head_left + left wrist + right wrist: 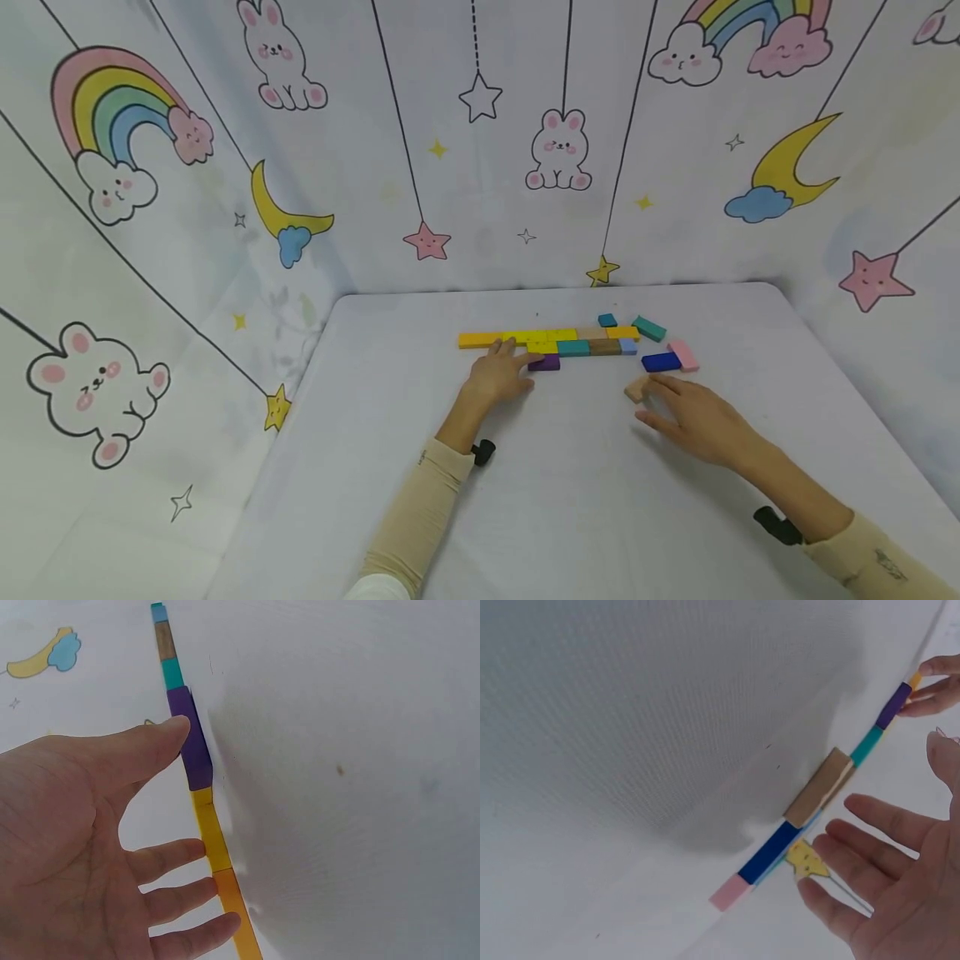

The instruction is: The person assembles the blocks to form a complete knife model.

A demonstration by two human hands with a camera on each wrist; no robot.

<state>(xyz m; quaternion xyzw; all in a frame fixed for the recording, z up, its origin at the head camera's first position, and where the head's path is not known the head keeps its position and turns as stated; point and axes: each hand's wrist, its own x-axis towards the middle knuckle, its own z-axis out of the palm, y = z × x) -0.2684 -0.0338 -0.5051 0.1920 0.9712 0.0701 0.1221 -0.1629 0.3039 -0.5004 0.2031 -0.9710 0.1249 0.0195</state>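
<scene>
My left hand rests along a two-row line of coloured wooden blocks. Its thumb touches a purple block set in front of the line, and its spread fingers lie on the yellow block and orange block. A teal block, a brown block and a light blue block continue the front row rightward. My right hand is beside a loose tan block, fingers extended and apart from each other; whether a fingertip touches it is hard to tell.
A dark blue block lies against a pink block right of the line. Behind it are a teal-green block and a small dark teal block. The white table meets a patterned cloth wall at the back.
</scene>
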